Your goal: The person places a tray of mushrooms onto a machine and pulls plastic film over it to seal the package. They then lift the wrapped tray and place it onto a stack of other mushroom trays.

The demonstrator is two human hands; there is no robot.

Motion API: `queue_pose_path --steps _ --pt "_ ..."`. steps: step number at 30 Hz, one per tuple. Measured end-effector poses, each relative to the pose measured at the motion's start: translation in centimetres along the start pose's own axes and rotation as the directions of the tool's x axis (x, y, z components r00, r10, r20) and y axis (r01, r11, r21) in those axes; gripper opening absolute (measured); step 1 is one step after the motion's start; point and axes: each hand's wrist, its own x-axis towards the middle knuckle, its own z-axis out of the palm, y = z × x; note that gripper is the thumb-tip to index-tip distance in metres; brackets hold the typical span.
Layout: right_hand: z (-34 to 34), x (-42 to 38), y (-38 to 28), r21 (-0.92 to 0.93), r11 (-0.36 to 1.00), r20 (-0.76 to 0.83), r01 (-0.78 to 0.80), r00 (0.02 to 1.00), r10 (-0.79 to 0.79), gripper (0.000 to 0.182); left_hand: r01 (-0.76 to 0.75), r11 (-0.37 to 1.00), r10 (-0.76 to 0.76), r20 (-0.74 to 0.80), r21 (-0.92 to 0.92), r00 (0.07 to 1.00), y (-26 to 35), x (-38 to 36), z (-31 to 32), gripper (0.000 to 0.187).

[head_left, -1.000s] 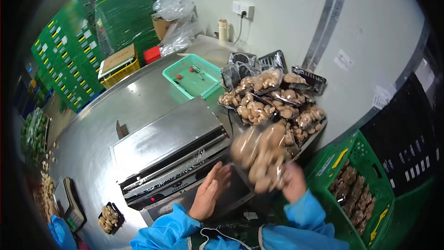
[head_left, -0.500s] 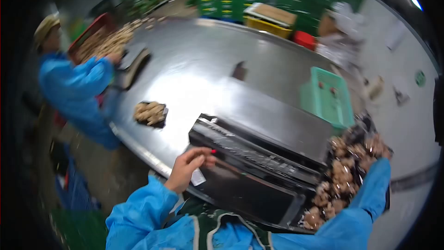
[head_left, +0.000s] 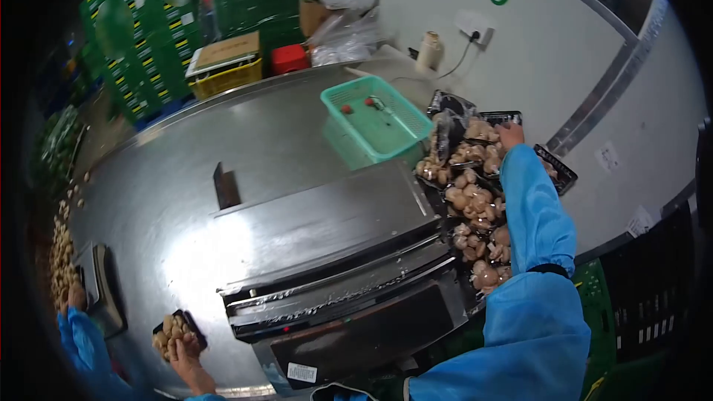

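My right hand reaches far over a pile of wrapped mushroom packs at the right end of the steel table. Its fingers curl on the wrapped mushroom pack on top of the pile's far side. My blue sleeve lies across the pile and hides part of it. My left hand is low at the left, its fingers on the near edge of a black tray of unwrapped mushrooms. Between my arms stands the film-wrapping machine.
A green plastic basket sits behind the machine. A co-worker's hand is at the scale on the far left, beside loose mushrooms. Green crates, a yellow crate and a red box stand beyond the table.
My right hand carried a wrapped pack from in front of me to the pile and stretched to its far side. My left hand left the machine front and went down-left to the black tray.
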Motion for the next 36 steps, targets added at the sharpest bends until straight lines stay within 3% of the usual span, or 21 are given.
queue_pose_path --steps 3,4,6,8,10,12,13,14,15,17,20,22,23,25,27,29,33,35,36 --pt "1.2 2.1 4.4 0.270 0.960 0.036 0.081 0.995 -0.094 0.031 -0.008 0.997 0.002 0.079 0.077 0.997 1.1 1.9 2.4 0.024" --pt "0.5 2.2 4.1 0.272 0.960 0.029 0.071 0.996 -0.082 0.031 -0.014 0.997 0.006 0.092 0.079 0.996 2.1 1.6 3.8 0.024" --pt "-0.4 3.2 2.9 0.371 0.928 0.156 0.016 0.985 -0.079 0.030 0.105 0.986 -0.108 0.016 0.131 0.994 4.5 0.4 7.1 0.031" --pt "1.6 6.4 3.8 0.375 0.926 0.160 0.044 0.981 -0.111 0.030 0.062 0.988 -0.059 -0.026 0.144 0.998 5.7 -1.6 10.4 0.030" --pt "3.5 9.0 3.1 0.299 0.922 0.233 0.248 0.918 -0.322 0.032 0.029 0.974 -0.017 -0.055 0.225 0.998 5.7 -2.7 11.7 0.029" --pt "7.2 12.4 3.1 0.276 0.906 0.264 0.320 0.881 -0.392 0.036 -0.015 0.955 0.039 -0.078 0.296 0.996 5.9 -4.1 12.5 0.028" --pt "9.1 13.9 2.8 0.282 0.902 0.266 0.327 0.877 -0.401 0.036 -0.155 0.913 0.157 0.028 0.378 0.987 5.2 -4.2 11.6 0.028" --pt "11.1 15.2 2.4 0.210 0.931 0.321 0.298 0.879 -0.354 0.041 -0.299 0.845 0.263 0.142 0.444 0.954 4.6 -4.3 10.7 0.029" --pt "12.9 16.5 1.8 0.137 0.952 0.371 0.272 0.878 -0.304 0.045 -0.302 0.841 0.272 0.131 0.449 0.953 4.4 -4.4 10.3 0.029" --pt "15.8 17.7 1.0 0.098 0.952 0.368 0.289 0.879 -0.304 0.051 -0.097 0.934 0.136 -0.092 0.343 0.986 4.6 -4.8 10.3 0.030" --pt "20.9 19.1 1.6 0.028 0.975 0.423 0.219 0.882 -0.210 0.064 -0.084 0.911 0.158 -0.152 0.403 0.976 5.5 -6.2 12.5 0.031" --pt "23.8 18.7 2.3 -0.200 0.975 0.473 0.098 0.881 0.009 0.067 -0.047 0.921 0.137 -0.208 0.388 0.969 5.9 -6.4 13.9 0.030" --pt "25.0 18.8 2.5 -0.194 0.976 0.481 0.099 0.876 0.007 0.067 -0.084 0.890 0.181 -0.180 0.448 0.967 5.3 -6.1 13.1 0.029" --pt "24.8 17.9 2.6 -0.415 0.897 0.484 0.150 0.872 0.078 0.069 -0.111 0.845 0.214 -0.141 0.523 0.967 5.6 -5.6 13.7 0.029" --pt "22.6 17.5 1.4 -0.454 0.877 0.506 0.159 0.856 0.107 0.070 0.015 0.903 0.116 -0.279 0.429 0.953 6.1 -5.6 15.1 0.027" --pt "20.1 17.5 0.0 -0.493 0.839 0.588 0.229 0.798 0.128 0.074 0.013 0.899 0.127 -0.289 0.438 0.949 5.9 -5.1 15.4 0.027" --pt "21.6 18.8 1.5 -0.482 0.835 0.590 0.265 0.803 0.086 0.079 0.015 0.894 0.139 -0.309 0.447 0.941 5.1 -4.4 15.3 0.028" --pt "25.5 22.1 4.6 -0.321 0.905 0.751 0.280 0.658 0.063 0.084 0.004 0.885 0.147 -0.289 0.465 0.946 5.3 -4.6 15.9 0.029" --pt "24.4 21.8 4.3 -0.323 0.903 0.749 0.283 0.659 0.062 0.084 -0.005 0.877 0.154 -0.270 0.481 0.951 5.3 -4.8 16.0 0.030"
